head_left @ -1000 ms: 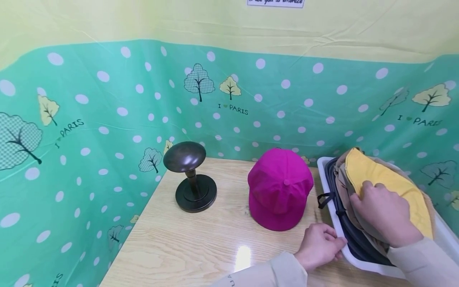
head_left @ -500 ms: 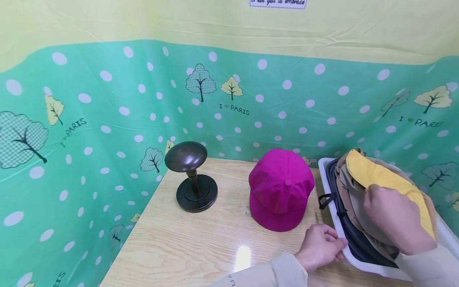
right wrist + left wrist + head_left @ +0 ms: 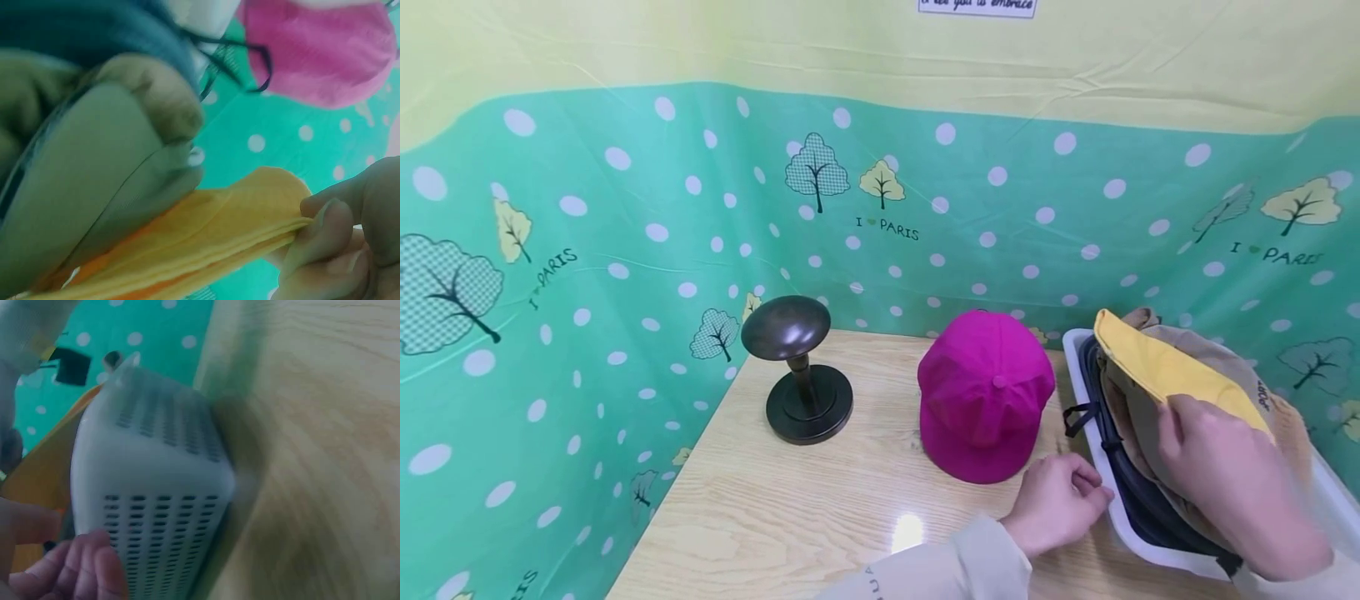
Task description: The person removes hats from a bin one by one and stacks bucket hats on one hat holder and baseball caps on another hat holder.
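Observation:
A yellow cloth hat [image 3: 1180, 371], folded over, lies on top of the hats in a white plastic basket [image 3: 1123, 525]. My right hand [image 3: 1225, 475] pinches its edge; the right wrist view shows thumb and fingers on the hat's layered, stitched edge [image 3: 250, 234]. Beside the basket's near left corner is my left hand [image 3: 1060, 504], fingers loosely curled and thumb tip right at the rim. In the left wrist view its fingers [image 3: 94, 565] overlap the basket's slotted wall [image 3: 156, 506], with a gap between them and the thumb.
Left of the basket, a magenta cap [image 3: 985, 396] rests on the wooden table [image 3: 820, 517], brim toward me. A dark hat stand [image 3: 805, 375] with a domed top is farther left. Dark, tan and grey hats fill the basket; a black strap [image 3: 1080, 417] hangs over its rim. Patterned cloth [image 3: 925, 233] encloses the table.
The yellow hat's edge has been pulled up and left, uncovering a grey-brown hat with lettering. My right hand shifted its hold toward the near edge. My left hand slid slightly left off the rim.

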Available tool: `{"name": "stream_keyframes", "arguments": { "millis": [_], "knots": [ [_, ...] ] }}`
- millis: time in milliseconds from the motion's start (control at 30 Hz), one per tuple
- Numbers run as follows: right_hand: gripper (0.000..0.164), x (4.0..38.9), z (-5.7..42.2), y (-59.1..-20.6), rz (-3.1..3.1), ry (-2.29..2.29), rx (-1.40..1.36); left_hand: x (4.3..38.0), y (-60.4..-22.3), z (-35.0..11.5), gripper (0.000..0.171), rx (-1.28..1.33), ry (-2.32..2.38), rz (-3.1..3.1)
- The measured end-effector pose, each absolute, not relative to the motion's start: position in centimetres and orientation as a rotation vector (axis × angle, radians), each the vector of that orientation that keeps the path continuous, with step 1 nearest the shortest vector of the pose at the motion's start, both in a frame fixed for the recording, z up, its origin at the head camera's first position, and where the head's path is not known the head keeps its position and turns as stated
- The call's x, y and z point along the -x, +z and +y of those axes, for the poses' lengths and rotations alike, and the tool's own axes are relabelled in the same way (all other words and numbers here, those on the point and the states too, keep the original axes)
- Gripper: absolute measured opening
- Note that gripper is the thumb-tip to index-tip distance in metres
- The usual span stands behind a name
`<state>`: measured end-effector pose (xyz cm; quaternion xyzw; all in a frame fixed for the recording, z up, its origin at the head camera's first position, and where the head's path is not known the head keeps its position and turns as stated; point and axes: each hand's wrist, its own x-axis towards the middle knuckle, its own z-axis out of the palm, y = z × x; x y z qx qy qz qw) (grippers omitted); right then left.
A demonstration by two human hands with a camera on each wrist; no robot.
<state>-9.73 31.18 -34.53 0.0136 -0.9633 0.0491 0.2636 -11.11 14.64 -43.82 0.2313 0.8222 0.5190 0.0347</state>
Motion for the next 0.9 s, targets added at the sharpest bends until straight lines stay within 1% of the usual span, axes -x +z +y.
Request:
{"name": "stream_keyframes", "arguments": {
  "millis": [100,300,467,633,767,900],
  "knots": [
    [0.022,9.2,30.3,-34.8,-2.588,0.133,-0.047,11.5,-43.1,14.3,0.01,-0.826,1.685,2.457],
    [0.023,8.6,29.1,-35.0,-2.573,0.175,-0.065,12.0,-41.5,14.1,0.025,-0.914,1.792,2.213],
    [0.017,8.2,28.2,-35.2,-2.587,0.226,-0.084,12.3,-40.7,14.7,0.031,-0.803,2.037,1.829],
    [0.017,7.8,27.4,-35.5,-2.641,0.288,-0.091,12.7,-40.6,15.4,0.027,-0.624,2.249,1.499],
    [0.009,7.5,27.3,-35.4,-2.665,0.353,-0.106,13.0,-40.8,15.4,0.024,-0.55,2.316,1.373],
    [0.021,7.3,27.7,-35.1,-2.749,0.441,-0.083,13.0,-40.9,15.4,0.02,-0.507,2.318,1.381]
  ]
}}
